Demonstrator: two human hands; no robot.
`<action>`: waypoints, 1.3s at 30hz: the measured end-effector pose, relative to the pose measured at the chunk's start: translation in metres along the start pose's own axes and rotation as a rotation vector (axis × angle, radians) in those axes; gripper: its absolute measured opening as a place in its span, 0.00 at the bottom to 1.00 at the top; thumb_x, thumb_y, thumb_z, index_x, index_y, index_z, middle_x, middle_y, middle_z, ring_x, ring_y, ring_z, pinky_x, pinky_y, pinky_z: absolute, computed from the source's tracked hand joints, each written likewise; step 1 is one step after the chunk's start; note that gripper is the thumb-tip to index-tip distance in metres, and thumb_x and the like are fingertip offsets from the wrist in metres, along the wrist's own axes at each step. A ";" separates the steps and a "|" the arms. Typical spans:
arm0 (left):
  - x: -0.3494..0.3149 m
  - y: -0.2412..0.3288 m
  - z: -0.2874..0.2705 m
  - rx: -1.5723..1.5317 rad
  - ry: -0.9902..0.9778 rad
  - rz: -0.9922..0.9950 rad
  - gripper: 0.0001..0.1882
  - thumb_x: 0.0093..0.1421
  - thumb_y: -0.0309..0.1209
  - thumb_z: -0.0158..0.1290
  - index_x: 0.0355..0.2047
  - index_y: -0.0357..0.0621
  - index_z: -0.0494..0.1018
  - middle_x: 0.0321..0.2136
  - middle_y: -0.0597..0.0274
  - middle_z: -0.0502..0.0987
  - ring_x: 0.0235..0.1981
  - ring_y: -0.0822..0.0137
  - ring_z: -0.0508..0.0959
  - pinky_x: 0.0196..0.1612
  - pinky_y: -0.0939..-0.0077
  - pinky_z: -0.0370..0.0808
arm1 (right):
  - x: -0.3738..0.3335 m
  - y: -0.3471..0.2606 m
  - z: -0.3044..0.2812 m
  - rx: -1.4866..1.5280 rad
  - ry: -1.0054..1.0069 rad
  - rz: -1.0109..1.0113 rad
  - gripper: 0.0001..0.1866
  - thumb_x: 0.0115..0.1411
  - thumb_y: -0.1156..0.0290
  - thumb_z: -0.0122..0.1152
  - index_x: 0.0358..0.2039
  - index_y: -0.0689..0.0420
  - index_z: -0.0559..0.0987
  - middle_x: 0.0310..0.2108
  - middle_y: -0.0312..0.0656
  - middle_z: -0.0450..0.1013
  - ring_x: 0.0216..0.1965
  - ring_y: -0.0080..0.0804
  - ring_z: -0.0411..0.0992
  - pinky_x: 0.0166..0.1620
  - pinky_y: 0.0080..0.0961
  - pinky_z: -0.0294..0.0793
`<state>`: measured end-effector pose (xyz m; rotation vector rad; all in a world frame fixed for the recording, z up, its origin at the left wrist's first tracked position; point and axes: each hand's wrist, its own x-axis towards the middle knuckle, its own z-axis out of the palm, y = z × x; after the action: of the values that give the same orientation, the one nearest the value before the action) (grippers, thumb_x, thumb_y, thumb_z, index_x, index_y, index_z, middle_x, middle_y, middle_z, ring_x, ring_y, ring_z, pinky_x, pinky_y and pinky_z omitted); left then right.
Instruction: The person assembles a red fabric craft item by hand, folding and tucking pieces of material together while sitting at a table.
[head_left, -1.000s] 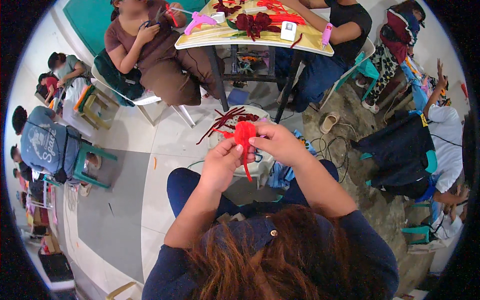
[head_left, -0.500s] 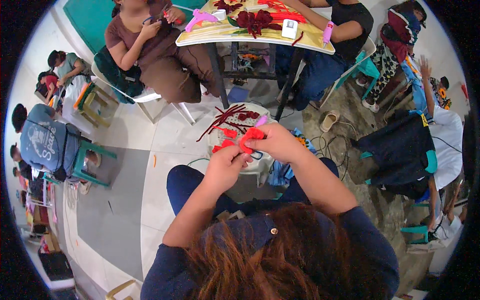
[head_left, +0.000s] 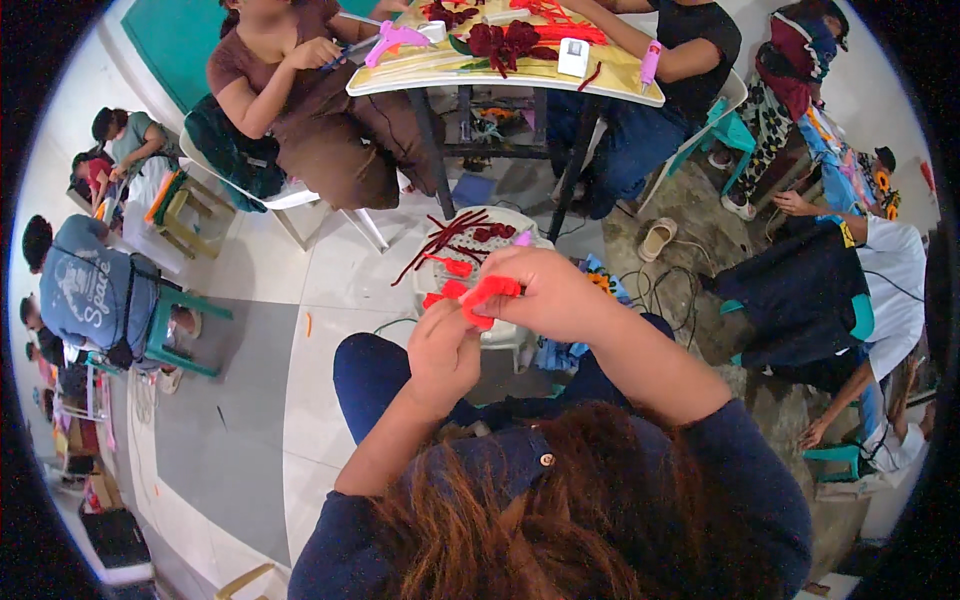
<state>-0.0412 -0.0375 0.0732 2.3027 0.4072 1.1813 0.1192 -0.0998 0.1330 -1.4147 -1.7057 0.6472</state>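
Note:
A bright red fuzzy pipe-cleaner piece, bent into a curve, is pinched between my two hands above a small white stool. My right hand grips its upper end between thumb and fingers. From below, my left hand closes on its lower end, with its fingertips partly hidden. On the stool just beyond lie several dark red pipe cleaners and a bright red shaped piece. A pink item, partly covered by my right hand, is at the stool's right side.
Ahead stands a yellow-topped table with a pink glue gun, dark red fuzzy flowers and a white box. Two people sit at it. Cables and a sandal lie on the floor to the right.
The red piece has turned from an upright curve to a slanting one. My left hand has rolled over beneath it. At the right, another person's raised hand has come down.

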 end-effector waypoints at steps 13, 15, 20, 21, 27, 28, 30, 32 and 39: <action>-0.013 -0.003 0.009 -0.371 0.008 -0.376 0.05 0.58 0.27 0.49 0.32 0.39 0.72 0.26 0.58 0.74 0.27 0.65 0.74 0.33 0.74 0.70 | -0.009 0.035 0.033 0.556 0.100 0.211 0.11 0.56 0.64 0.56 0.30 0.59 0.77 0.23 0.37 0.72 0.25 0.23 0.68 0.28 0.22 0.66; -0.010 -0.003 0.006 -0.195 -0.028 -0.226 0.05 0.55 0.24 0.51 0.32 0.39 0.72 0.27 0.55 0.74 0.28 0.59 0.74 0.33 0.71 0.71 | -0.006 0.036 0.033 0.253 0.199 0.130 0.11 0.55 0.65 0.55 0.28 0.60 0.77 0.21 0.41 0.70 0.25 0.30 0.70 0.28 0.26 0.66; -0.006 -0.008 0.000 0.058 -0.069 -0.057 0.06 0.52 0.23 0.51 0.32 0.39 0.73 0.29 0.51 0.74 0.31 0.54 0.75 0.36 0.69 0.72 | -0.006 0.017 0.039 -0.008 0.317 0.070 0.10 0.53 0.66 0.55 0.26 0.61 0.77 0.21 0.48 0.68 0.25 0.42 0.69 0.29 0.31 0.67; -0.007 -0.010 -0.001 0.110 -0.081 -0.020 0.08 0.51 0.23 0.51 0.33 0.40 0.73 0.30 0.50 0.74 0.32 0.51 0.75 0.36 0.68 0.72 | -0.006 0.016 0.041 -0.082 0.359 0.033 0.10 0.53 0.66 0.55 0.26 0.61 0.77 0.22 0.49 0.68 0.26 0.44 0.69 0.30 0.32 0.67; -0.001 -0.005 0.001 -0.122 -0.125 -0.248 0.04 0.55 0.24 0.50 0.31 0.37 0.72 0.25 0.54 0.74 0.27 0.58 0.75 0.31 0.69 0.71 | -0.004 0.042 0.038 0.347 0.188 0.212 0.11 0.55 0.65 0.56 0.33 0.59 0.78 0.26 0.44 0.73 0.28 0.31 0.71 0.33 0.27 0.69; -0.002 -0.006 0.000 -0.120 -0.123 -0.251 0.04 0.55 0.24 0.50 0.31 0.37 0.72 0.25 0.54 0.74 0.27 0.58 0.75 0.31 0.69 0.71 | -0.005 0.038 0.034 0.348 0.184 0.212 0.11 0.55 0.65 0.56 0.33 0.59 0.78 0.26 0.44 0.73 0.28 0.31 0.71 0.33 0.27 0.69; -0.006 -0.009 0.001 -0.555 -0.120 -0.518 0.04 0.58 0.25 0.48 0.31 0.37 0.71 0.24 0.57 0.74 0.26 0.68 0.75 0.30 0.75 0.70 | -0.008 0.026 0.023 0.617 0.068 0.266 0.11 0.56 0.66 0.56 0.36 0.58 0.77 0.28 0.39 0.74 0.30 0.23 0.70 0.35 0.24 0.69; -0.008 -0.015 0.000 -0.528 -0.177 -0.489 0.05 0.58 0.25 0.47 0.33 0.37 0.71 0.26 0.59 0.74 0.27 0.70 0.74 0.32 0.76 0.71 | -0.006 0.029 0.026 0.594 0.080 0.247 0.11 0.55 0.67 0.57 0.37 0.58 0.77 0.29 0.37 0.74 0.30 0.22 0.70 0.36 0.23 0.69; -0.005 -0.020 -0.005 -0.424 -0.332 -0.394 0.05 0.58 0.23 0.46 0.29 0.37 0.72 0.26 0.61 0.74 0.28 0.71 0.73 0.32 0.77 0.70 | -0.003 0.025 0.018 0.303 -0.022 0.261 0.08 0.55 0.66 0.58 0.30 0.58 0.77 0.25 0.38 0.74 0.28 0.23 0.70 0.33 0.24 0.70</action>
<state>-0.0485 -0.0218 0.0607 1.8880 0.4136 0.6082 0.1184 -0.0948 0.1025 -1.4230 -1.3790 1.0223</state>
